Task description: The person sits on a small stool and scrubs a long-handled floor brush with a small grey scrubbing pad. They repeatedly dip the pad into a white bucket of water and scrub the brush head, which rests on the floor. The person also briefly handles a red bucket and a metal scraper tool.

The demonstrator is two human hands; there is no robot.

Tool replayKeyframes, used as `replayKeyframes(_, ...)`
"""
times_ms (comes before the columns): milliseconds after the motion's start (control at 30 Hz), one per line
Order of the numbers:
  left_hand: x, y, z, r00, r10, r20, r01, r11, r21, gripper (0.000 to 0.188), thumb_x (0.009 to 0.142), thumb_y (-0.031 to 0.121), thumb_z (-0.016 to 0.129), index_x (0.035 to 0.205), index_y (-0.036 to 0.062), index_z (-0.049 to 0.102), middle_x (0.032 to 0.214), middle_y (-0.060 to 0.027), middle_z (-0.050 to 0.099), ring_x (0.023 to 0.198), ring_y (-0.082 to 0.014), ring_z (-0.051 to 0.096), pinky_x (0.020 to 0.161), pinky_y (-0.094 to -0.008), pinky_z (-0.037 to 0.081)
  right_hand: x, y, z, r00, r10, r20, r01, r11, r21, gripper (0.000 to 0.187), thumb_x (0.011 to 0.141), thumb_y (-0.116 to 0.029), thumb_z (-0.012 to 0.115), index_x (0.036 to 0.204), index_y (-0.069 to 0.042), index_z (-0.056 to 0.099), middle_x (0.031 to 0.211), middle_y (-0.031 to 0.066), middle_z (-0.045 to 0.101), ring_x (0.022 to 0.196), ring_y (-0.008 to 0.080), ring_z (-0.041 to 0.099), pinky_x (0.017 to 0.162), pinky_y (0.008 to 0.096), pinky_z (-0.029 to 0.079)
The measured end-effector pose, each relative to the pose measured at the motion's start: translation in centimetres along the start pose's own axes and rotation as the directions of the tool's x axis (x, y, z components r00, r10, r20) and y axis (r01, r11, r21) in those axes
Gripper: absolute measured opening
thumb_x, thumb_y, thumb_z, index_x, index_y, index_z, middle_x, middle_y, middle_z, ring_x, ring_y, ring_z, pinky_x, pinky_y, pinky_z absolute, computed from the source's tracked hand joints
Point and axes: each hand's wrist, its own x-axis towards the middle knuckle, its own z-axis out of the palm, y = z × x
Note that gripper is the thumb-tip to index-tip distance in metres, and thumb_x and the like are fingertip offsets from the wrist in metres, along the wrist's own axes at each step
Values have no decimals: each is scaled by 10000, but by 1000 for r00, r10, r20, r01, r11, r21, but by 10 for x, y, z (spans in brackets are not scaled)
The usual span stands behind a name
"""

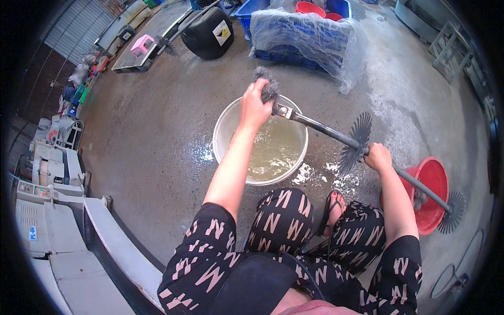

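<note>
A long dark metal shaft (328, 130) slants across my front, its bolted end above a pale round tub (218, 128) of cloudy, rippling water. My left hand (254, 109) is closed around a grey scouring pad (269, 88) at that bolted end; exactly how pad and metal touch is hidden by the fingers. Farther along, my right hand (379, 156) grips the shaft right beside a black finned disc (357, 140). A second finned disc (453, 211) sits near the shaft's lower right end, past a red bucket (441, 176).
Ahead stands a blue crate (294, 55) draped with clear plastic, red containers inside. To its left are a black jerrycan (206, 34), another finned shaft (181, 31) and a pink stool (142, 45). Pale machinery (63, 226) lines the left. A hose (443, 270) lies at right on wet floor.
</note>
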Motion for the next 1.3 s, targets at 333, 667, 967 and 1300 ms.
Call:
replayKeyframes(333, -28, 0, 10, 980, -37, 197, 22, 997, 77, 423, 641, 23, 701, 1028, 87, 541, 966, -148, 618, 954, -348, 600, 820, -414, 479, -4, 5, -1, 999, -24, -47, 24, 1000, -13, 204, 713, -198, 642, 861, -63, 681, 877, 202, 662, 857, 362, 641, 776, 453, 516)
replayKeyframes(667, -63, -11, 15, 983, -18, 182, 2, 996, 86, 434, 647, 35, 708, 1043, 101, 543, 955, -147, 599, 939, -362, 589, 811, -433, 479, -8, 11, 15, 992, -90, -92, 87, 995, -42, 218, 744, -205, 653, 903, -64, 606, 866, 165, 666, 835, 347, 649, 742, 450, 521)
replayKeyframes(967, -93, -61, 22, 554, -523, 648, 112, 818, 564, 530, 661, 66, 711, 1157, 158, 549, 1075, -150, 592, 1054, -329, 584, 881, -416, 494, -22, 5, 3, 988, -137, -76, 144, 986, 87, 350, 710, -255, 679, 964, -38, 572, 903, 192, 633, 901, 353, 615, 791, 465, 481)
replayKeyframes(1300, -91, -60, 13, 436, -491, 754, 355, 864, 358, 621, 524, 184, 816, 1101, 89, 608, 1017, -148, 660, 938, -255, 644, 819, -362, 515, -19, -2, 0, 997, 41, 59, -42, 999, 20, 343, 676, -307, 715, 895, -48, 662, 901, 190, 668, 895, 347, 643, 793, 445, 509)
